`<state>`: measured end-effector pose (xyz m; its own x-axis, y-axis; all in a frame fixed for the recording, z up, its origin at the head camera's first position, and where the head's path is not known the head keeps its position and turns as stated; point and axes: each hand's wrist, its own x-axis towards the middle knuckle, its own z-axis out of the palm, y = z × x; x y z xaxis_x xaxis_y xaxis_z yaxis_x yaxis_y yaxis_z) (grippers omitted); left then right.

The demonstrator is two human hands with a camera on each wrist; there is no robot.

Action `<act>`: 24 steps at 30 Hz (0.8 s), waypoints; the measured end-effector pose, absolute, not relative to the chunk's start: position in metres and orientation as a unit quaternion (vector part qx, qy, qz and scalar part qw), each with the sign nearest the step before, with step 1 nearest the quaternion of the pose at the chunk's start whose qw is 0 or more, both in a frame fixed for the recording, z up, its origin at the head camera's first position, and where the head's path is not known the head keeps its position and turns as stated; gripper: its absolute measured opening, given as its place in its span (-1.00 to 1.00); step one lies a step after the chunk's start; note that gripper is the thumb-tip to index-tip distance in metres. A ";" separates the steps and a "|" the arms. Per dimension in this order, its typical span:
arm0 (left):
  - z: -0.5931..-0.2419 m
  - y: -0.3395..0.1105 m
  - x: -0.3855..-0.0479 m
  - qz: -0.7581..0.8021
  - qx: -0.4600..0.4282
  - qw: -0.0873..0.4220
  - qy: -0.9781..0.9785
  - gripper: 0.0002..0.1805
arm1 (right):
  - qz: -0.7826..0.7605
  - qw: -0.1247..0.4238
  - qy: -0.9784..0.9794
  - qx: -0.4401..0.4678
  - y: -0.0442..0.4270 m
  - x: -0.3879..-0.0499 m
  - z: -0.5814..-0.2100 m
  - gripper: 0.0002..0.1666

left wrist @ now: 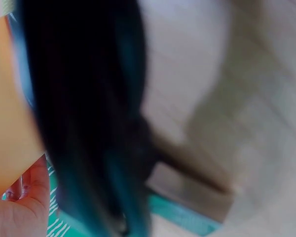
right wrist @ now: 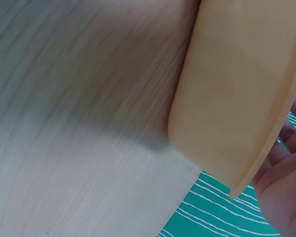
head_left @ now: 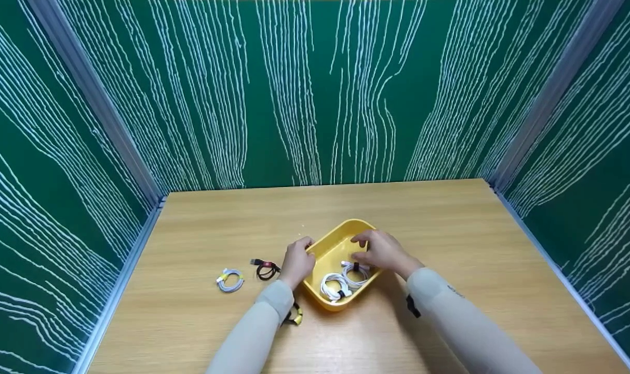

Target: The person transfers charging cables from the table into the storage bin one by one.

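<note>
A yellow plastic bin (head_left: 331,250) stands at a slant on the wooden table. My left hand (head_left: 297,261) grips its left rim; the left wrist view catches only part of that hand (left wrist: 24,212) beside the bin's wall. Two coiled white cables, one (head_left: 323,286) nearer me and one (head_left: 365,271) further right, lie at the bin's near end, each with a black tie. Over the bin's right rim reaches my right hand (head_left: 382,251), thumb and fingers apart, with nothing seen between them. In the right wrist view the bin's outer wall (right wrist: 232,89) partly covers this hand (right wrist: 283,192).
Left of the bin lie a coiled pale cable (head_left: 239,284) with yellow ties and a black cable (head_left: 266,265) with a red tie. A black-and-yellow coil (head_left: 298,318) sits partly under my left forearm. Green walls with white lines surround the table (head_left: 216,218).
</note>
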<state>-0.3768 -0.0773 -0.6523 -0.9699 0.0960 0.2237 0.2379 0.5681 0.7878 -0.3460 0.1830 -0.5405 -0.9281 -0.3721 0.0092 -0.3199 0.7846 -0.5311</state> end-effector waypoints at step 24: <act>-0.650 -0.078 -0.375 -0.460 -0.125 0.100 -0.873 -0.73 | -0.317 -0.121 0.931 -0.136 0.197 -0.342 -0.553 -0.36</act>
